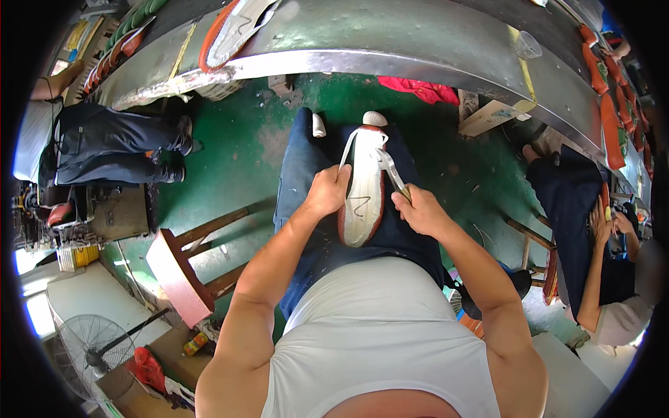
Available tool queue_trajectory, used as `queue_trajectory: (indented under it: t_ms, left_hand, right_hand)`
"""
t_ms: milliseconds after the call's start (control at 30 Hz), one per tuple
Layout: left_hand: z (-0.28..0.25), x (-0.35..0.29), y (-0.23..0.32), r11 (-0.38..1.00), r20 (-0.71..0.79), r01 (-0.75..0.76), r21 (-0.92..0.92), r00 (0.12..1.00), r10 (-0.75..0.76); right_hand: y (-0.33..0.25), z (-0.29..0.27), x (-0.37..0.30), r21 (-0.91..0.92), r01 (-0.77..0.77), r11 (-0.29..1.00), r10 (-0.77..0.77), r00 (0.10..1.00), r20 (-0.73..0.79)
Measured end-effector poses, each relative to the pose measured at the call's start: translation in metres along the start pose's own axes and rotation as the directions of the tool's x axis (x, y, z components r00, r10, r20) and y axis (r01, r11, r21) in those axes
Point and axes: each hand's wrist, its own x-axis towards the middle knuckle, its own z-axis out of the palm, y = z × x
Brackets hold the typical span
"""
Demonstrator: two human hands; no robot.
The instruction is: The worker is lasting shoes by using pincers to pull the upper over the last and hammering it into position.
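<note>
A shoe upper [360,209] lies across my lap, its whitish bottom facing up. It has a reddish-brown edge and a dark scribbled line near the end closest to me. My left hand [330,189] is closed at its left side, pinching a white strip [348,148] that runs up to the far end of the shoe. In my right hand [422,209] are metal pliers [395,174], gripped by the handles. Their jaws are at the shoe's upper right edge, by a white loose piece; whether they bite on it I cannot tell.
Ahead runs a long metal-edged bench [390,42] with another shoe [237,35] on it. Orange-red shoe parts [613,132] line its right end. People work at left and right. A wooden stool [180,279] and a fan [90,355] stand at left; red cloth [420,90] lies under the bench.
</note>
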Motion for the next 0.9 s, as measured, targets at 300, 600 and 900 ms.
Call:
queue_trajectory:
  t_ms: [300, 600, 900]
  left_hand:
    - [-0.010, -0.025, -0.012, 0.586, 0.504, 0.293, -0.755, 0.832, 0.232]
    - [0.028, -0.045, -0.019, 0.382, 0.315, 0.226, -0.896, 0.930, 0.188]
    - [0.053, -0.026, -0.019, 0.932, -0.254, 0.046, -0.360, 0.956, -0.145]
  right_hand:
    - [-0.012, -0.029, -0.017, -0.287, 0.288, 0.914, -0.225, 0.946, 0.232]
    - [-0.072, -0.042, -0.004, -0.706, 0.353, 0.614, -0.051, 0.910, 0.410]
    - [-0.030, -0.011, -0.010, -0.389, 0.363, 0.846, -0.281, 0.926, 0.253]
